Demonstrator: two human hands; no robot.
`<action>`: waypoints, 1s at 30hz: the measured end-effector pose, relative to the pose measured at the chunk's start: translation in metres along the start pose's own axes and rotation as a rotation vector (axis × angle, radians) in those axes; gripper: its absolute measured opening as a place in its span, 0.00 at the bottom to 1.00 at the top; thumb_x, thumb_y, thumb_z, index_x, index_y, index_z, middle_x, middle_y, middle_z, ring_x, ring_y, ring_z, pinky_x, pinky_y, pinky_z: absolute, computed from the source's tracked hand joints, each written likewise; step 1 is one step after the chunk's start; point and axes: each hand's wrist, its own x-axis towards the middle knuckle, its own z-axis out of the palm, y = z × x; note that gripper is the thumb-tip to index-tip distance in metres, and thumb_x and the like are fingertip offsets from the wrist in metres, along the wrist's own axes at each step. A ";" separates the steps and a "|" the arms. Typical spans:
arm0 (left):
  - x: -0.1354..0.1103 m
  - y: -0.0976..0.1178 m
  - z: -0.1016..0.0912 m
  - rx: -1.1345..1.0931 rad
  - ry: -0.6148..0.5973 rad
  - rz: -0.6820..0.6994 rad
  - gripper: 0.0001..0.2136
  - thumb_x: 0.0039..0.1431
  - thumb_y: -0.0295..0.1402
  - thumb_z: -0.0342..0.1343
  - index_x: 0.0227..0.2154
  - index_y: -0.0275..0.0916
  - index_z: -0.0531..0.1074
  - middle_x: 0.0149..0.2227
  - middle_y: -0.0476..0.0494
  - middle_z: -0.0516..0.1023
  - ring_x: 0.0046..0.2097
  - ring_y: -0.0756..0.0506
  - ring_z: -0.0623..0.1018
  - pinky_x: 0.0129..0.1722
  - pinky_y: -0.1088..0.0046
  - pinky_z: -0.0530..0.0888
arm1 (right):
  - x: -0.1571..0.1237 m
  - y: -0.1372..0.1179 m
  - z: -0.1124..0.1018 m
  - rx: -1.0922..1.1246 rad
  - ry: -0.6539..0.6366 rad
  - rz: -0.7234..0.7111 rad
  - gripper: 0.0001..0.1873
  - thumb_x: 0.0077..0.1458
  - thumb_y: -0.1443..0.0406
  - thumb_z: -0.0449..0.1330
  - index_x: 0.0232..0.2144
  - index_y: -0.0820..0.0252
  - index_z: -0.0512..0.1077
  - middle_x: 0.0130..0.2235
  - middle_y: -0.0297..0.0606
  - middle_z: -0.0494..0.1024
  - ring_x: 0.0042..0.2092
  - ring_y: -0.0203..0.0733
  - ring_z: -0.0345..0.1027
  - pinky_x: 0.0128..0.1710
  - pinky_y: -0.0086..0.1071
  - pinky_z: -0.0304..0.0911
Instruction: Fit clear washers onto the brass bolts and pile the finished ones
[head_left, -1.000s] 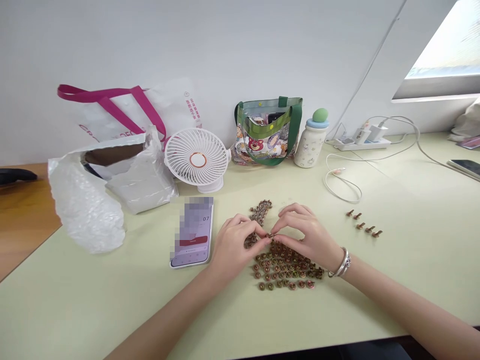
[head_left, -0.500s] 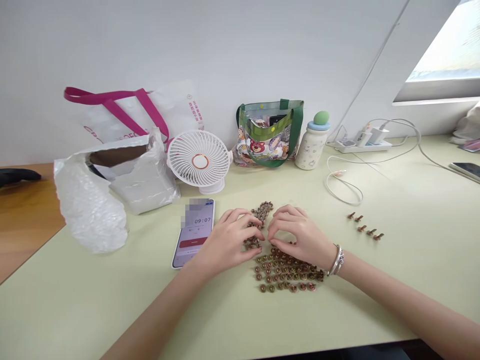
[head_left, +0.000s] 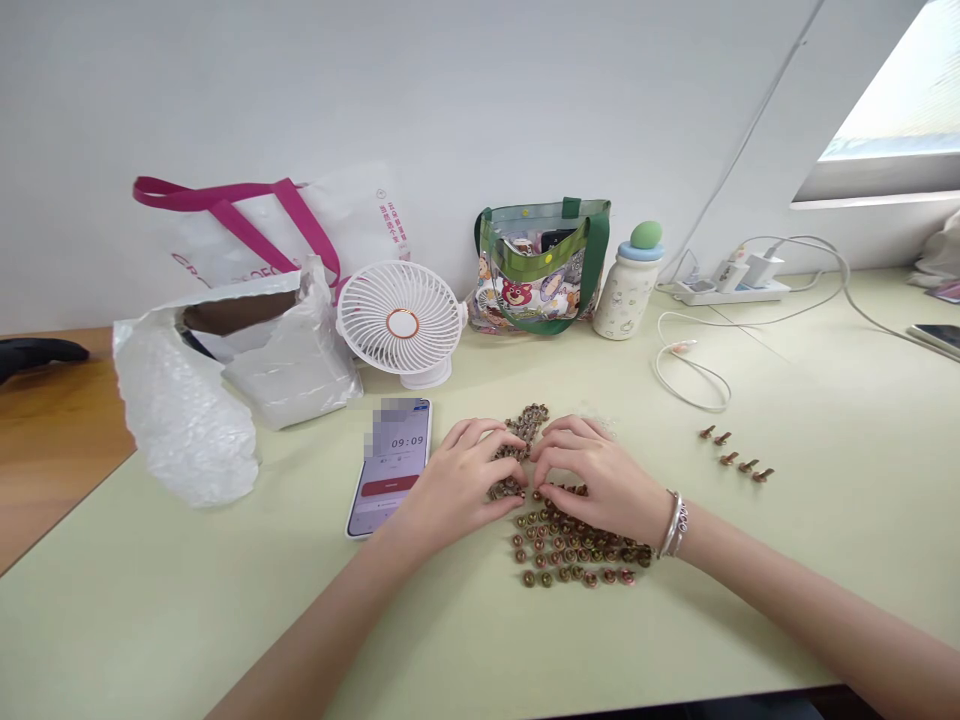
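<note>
My left hand [head_left: 474,480] curls over the left side of a loose pile of small brass-coloured screws [head_left: 529,422], thumb and forefinger closed on a screw at its near edge. Just to the right, my right hand [head_left: 592,475] bends down with thumb and forefinger pinched together on a screw. Its palm and wrist hide part of the rows of screws [head_left: 566,555], which stand heads up in front of it. The fingertips of both hands are close together but apart. A silver bracelet [head_left: 675,525] circles my right wrist.
Left of my left hand lies a phone [head_left: 386,485] with a running timer. Several loose screws [head_left: 729,459] lie on the right. Behind stand a white fan [head_left: 403,325], a patterned bag [head_left: 536,285], a bottle [head_left: 628,290], a power strip [head_left: 731,292] and a bubble-wrap pouch [head_left: 184,410].
My right hand has shifted slightly down and left, its fingertips nearer the front of the pile. The left hand stays almost in place. The view has drifted slightly.
</note>
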 end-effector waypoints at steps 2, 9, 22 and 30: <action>0.001 0.001 -0.001 -0.030 0.017 -0.026 0.05 0.53 0.37 0.56 0.32 0.44 0.71 0.43 0.51 0.73 0.51 0.43 0.65 0.51 0.62 0.60 | -0.001 0.002 -0.003 0.014 0.012 0.012 0.04 0.51 0.69 0.57 0.30 0.55 0.70 0.36 0.34 0.75 0.46 0.43 0.60 0.47 0.40 0.56; 0.005 0.017 -0.007 -0.406 0.101 -0.272 0.05 0.58 0.35 0.51 0.36 0.43 0.68 0.35 0.50 0.73 0.41 0.46 0.69 0.42 0.68 0.66 | -0.006 0.005 -0.007 0.255 0.151 0.099 0.06 0.54 0.69 0.55 0.35 0.55 0.68 0.36 0.36 0.74 0.43 0.42 0.62 0.44 0.38 0.60; 0.006 0.024 0.005 -0.785 0.086 -0.349 0.09 0.58 0.32 0.50 0.42 0.44 0.65 0.39 0.48 0.73 0.42 0.48 0.73 0.42 0.70 0.69 | -0.009 0.001 -0.006 0.396 0.183 0.121 0.02 0.54 0.68 0.55 0.31 0.57 0.66 0.31 0.34 0.72 0.36 0.38 0.66 0.38 0.32 0.63; 0.003 0.025 0.008 -0.452 0.218 -0.340 0.03 0.58 0.34 0.51 0.32 0.41 0.67 0.34 0.49 0.72 0.39 0.47 0.72 0.40 0.68 0.69 | -0.012 -0.001 -0.003 0.302 0.194 0.114 0.03 0.54 0.66 0.56 0.34 0.57 0.67 0.34 0.36 0.73 0.40 0.40 0.65 0.41 0.34 0.63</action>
